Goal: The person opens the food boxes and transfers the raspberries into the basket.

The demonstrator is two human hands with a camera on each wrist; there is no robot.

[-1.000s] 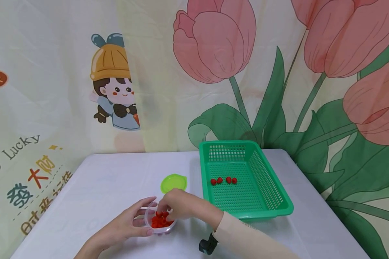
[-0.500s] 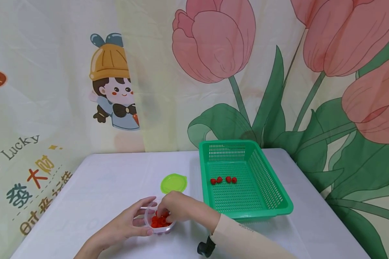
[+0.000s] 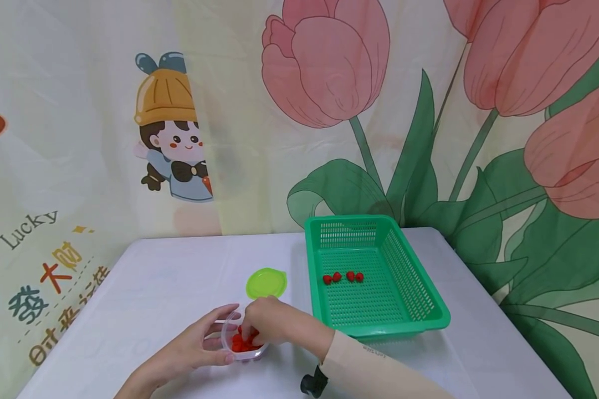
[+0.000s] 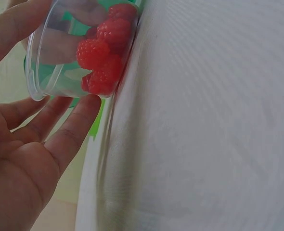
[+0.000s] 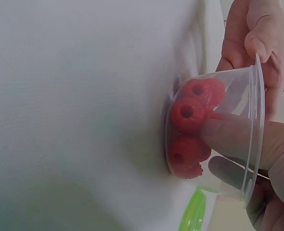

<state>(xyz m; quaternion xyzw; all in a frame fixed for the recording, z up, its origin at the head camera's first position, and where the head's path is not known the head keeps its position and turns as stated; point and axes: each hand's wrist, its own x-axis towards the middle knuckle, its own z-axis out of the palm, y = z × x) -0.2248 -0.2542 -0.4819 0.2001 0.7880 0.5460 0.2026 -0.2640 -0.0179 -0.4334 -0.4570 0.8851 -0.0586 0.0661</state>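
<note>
With my left hand (image 3: pixel 192 346) curved round the clear cup (image 5: pixel 236 94), I'd handle the raspberries (image 5: pixel 189 124) lightly; whether my right hand (image 3: pixel 271 321) pinches one, I can't tell

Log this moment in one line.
left hand: holds clear tub; right hand: inside, among raspberries; green basket: four berries; lid: on table

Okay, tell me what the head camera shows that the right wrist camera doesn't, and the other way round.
Only the head view shows the green basket with four red berries in it, and the cartoon figure on the backdrop.

Only the right wrist view shows the hollow ends of some raspberries, through the side of the clear container.

Both show that container with raspberries inside, the left hand holding it, the right hand partly inside it, and the lime green lid, just partly in the wrist view.
</note>
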